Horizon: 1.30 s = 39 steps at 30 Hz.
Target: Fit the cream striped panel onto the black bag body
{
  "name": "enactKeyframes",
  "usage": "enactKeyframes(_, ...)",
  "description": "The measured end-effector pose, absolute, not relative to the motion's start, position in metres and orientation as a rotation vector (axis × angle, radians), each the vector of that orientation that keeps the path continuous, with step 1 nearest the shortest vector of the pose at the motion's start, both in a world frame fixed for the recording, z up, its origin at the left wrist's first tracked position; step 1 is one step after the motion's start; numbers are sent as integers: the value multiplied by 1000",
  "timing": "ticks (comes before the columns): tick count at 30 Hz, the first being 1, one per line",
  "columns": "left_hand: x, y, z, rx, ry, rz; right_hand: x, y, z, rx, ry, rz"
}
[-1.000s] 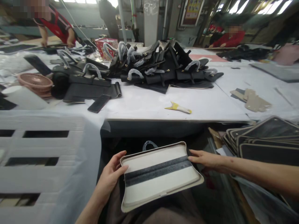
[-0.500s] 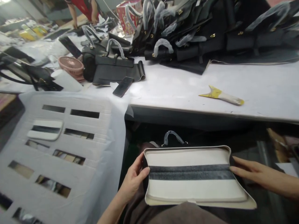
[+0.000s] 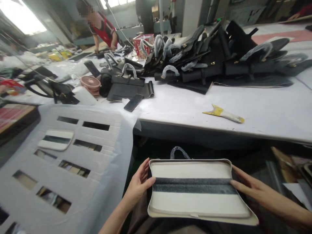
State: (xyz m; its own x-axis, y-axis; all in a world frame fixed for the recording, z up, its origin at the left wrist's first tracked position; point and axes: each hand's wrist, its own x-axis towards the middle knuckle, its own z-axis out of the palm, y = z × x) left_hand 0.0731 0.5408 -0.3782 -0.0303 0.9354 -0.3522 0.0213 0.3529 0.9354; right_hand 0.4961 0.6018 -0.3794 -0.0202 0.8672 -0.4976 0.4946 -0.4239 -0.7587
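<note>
cream-lined bag panel (image 3: 190,202): near, before the white surface (image 3: 175,105)
left hand (image 3: 136,187): grip pinching its left edge
right hand (image 3: 252,186): grip pinching its right edge
black handbags (image 3: 193,74): heaped far

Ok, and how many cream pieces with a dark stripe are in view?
2. One cream piece is held between the left hand and right hand; the other piece lies on the slotted white board. More may be hidden.
</note>
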Motion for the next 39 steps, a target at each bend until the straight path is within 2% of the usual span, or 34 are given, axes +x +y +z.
enactKeyframes(3, 79, 545, -372, 928, 1380, 1010, 491, 591, -384, -1869, -1328, 1458)
enactKeyframes(8, 94, 561, -362, 876, 1437, 1101, 482, 579, -390, -1898, -1297, 1279)
enactKeyframes(12, 99, 572, -362, 882, 1489, 1023, 477, 586, -395, -1922, -1322, 1194)
enactKeyframes(19, 97, 577, -361, 953, 1517, 880, 472, 593, -401, -1950, -1364, 1255)
enactKeyframes(27, 105, 582, -347, 1316, 1729, 778, 466, 601, -388, -1877, -1504, 1184)
enactKeyframes(39, 106, 576, -355, 1151, 1664, 962, 454, 609, -375, -1807, -1658, 1045)
